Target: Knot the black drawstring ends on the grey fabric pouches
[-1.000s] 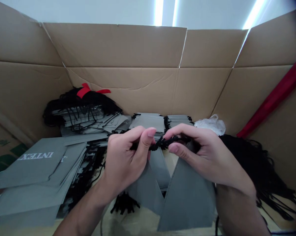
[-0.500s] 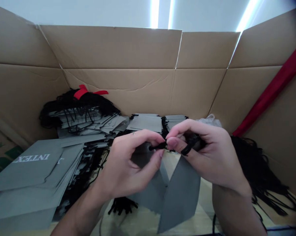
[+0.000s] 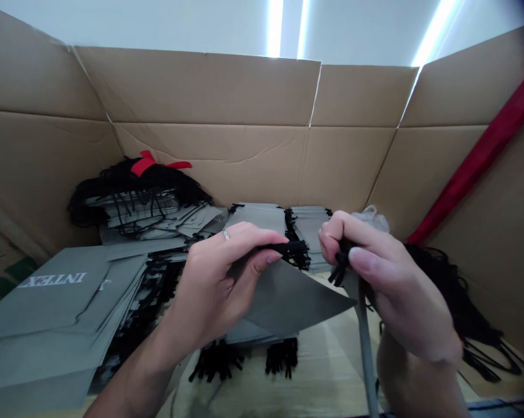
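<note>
Grey and stiff-looking, the panel [image 3: 300, 296] below the left hand [image 3: 229, 278] hangs slanted just above the worktop [image 3: 326, 383], its sharp corner pointing right. If the hands tugged unevenly, I think that corner could crease. A narrow grey piece [image 3: 367, 354], seen almost edge-on under the right hand [image 3: 387, 278], might bend the same way; whether it joins the panel I cannot tell. Beneath, black tufts [image 3: 218, 360] stick out from a grey stack [image 3: 250, 335], and a low swing of the panel could snag them and drag the stack askew.

As for the hands, they are apart. The left one is mostly closed, thumb and forefinger pinching a bundle of black ends [image 3: 293, 247]. The right is curled tight around a second bunch [image 3: 340, 270], a few ends poking out below the thumb; what else its fingers cover is hidden.

Beyond them, printed grey sheets [image 3: 65, 278] spread out on the left, loose black cords [image 3: 457, 307] trail on the right, and finished-looking stacks [image 3: 259, 216] sit near the cardboard wall [image 3: 209, 87], beside a cord heap [image 3: 157, 174] topped with a red strip [image 3: 144, 164].
</note>
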Demonstrator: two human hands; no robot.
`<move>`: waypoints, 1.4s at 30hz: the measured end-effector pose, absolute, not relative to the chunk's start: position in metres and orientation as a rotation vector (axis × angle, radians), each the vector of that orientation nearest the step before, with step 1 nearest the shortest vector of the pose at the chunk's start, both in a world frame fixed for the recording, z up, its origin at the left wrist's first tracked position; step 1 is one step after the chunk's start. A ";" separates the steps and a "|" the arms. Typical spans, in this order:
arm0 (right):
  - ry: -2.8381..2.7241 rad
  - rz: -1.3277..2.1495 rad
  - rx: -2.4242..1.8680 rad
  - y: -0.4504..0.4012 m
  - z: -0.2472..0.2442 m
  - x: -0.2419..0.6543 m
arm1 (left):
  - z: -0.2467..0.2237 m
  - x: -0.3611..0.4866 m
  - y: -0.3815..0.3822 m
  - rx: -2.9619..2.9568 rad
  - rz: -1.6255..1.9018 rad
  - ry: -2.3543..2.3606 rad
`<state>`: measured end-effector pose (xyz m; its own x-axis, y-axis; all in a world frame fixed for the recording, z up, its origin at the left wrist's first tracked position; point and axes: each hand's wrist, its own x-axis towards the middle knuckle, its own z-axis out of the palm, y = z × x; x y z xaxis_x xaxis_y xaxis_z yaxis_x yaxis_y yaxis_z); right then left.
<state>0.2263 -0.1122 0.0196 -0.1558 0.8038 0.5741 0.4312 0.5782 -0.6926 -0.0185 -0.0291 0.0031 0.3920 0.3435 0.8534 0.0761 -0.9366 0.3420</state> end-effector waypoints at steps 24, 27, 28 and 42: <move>-1.642 0.557 -0.881 -0.092 0.015 0.208 | 0.001 -0.018 -0.025 2.492 1.887 0.285; -1.638 0.590 -0.879 -0.092 0.014 0.207 | 0.001 -0.017 -0.025 2.513 1.894 0.279; -1.636 0.592 -0.881 -0.092 0.014 0.207 | 0.002 -0.017 -0.025 2.520 1.895 0.281; -1.630 0.590 -0.902 -0.090 0.016 0.208 | 0.001 -0.019 -0.026 2.552 1.898 0.326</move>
<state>0.2081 -0.0897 0.0162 -0.0817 0.8091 0.5819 0.2492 0.5819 -0.7741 -0.0188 -0.0260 0.0011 0.2748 0.1301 0.9527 0.1955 -0.9777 0.0772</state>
